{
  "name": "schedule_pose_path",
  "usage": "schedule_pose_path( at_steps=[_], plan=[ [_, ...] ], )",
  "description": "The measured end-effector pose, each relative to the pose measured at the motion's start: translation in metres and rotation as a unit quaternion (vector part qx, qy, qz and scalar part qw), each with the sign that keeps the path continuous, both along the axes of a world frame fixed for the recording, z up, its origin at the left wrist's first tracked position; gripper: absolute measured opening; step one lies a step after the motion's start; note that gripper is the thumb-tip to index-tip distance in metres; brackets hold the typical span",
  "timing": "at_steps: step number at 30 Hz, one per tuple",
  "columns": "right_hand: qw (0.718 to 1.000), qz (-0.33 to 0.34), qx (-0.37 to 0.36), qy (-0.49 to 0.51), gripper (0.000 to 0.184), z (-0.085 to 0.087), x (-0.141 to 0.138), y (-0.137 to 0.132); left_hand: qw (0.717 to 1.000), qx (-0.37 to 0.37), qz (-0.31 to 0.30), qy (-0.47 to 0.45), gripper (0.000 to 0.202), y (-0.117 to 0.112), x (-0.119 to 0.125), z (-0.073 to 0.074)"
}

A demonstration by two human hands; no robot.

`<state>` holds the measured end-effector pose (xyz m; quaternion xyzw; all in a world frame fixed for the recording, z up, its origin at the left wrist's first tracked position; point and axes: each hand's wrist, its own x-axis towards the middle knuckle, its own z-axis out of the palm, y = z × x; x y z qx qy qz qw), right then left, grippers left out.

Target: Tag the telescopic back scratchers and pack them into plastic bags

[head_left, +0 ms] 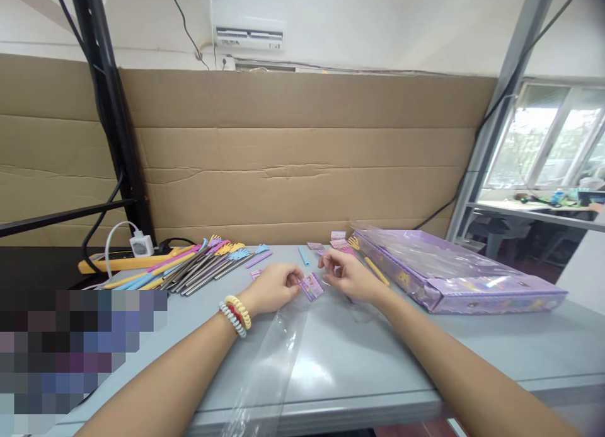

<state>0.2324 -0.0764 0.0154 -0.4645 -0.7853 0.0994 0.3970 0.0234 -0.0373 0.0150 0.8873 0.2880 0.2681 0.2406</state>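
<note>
My left hand (274,287), with coiled bands on its wrist, pinches a small purple printed card (312,287) at its left edge. A long clear plastic sleeve (274,361) trails from beneath this hand over the table's front edge. Just right of the card is my right hand (347,274), its fingers curled towards the thumb; whatever they may grip is too small to make out. Beyond the right hand lie several printed cards (338,235) and a back scratcher with a yellow hand-shaped head (353,242) and yellow handle (377,271).
Several back scratchers with metal rods (208,270) are heaped at the left by a yellow power strip (111,263) with a white charger (140,243). On the right sits a purple box (496,292) with clear film. A cardboard wall (307,153) stands behind the grey table (359,374).
</note>
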Motion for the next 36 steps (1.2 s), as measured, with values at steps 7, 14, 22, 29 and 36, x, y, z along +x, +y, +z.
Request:
schedule_pose_path(
  at_steps=[7,14,22,29,36],
  plan=[
    [0.994,0.026,0.093,-0.046,0.019,0.0049,0.0000,-0.0011,1.000,0.015,0.023,-0.011,0.020,0.0000,-0.0003,0.0022],
    [0.995,0.033,0.029,-0.090,0.008,0.0050,-0.0014,-0.0036,1.000,-0.002,0.000,-0.012,0.021,0.0006,-0.0010,0.0003],
    [0.995,0.024,0.009,-0.093,0.008,0.0053,-0.0007,-0.0017,1.000,0.006,-0.018,-0.008,0.022,-0.0004,-0.0015,0.0010],
    [0.994,0.038,-0.020,-0.102,0.012,0.0054,0.0001,-0.0005,1.000,0.003,-0.024,-0.002,0.022,-0.0018,-0.0027,0.0016],
    [0.994,0.043,-0.061,-0.074,0.010,0.0073,-0.0002,-0.0013,0.999,0.010,-0.030,0.001,0.025,-0.0026,-0.0014,0.0028]
  ],
)
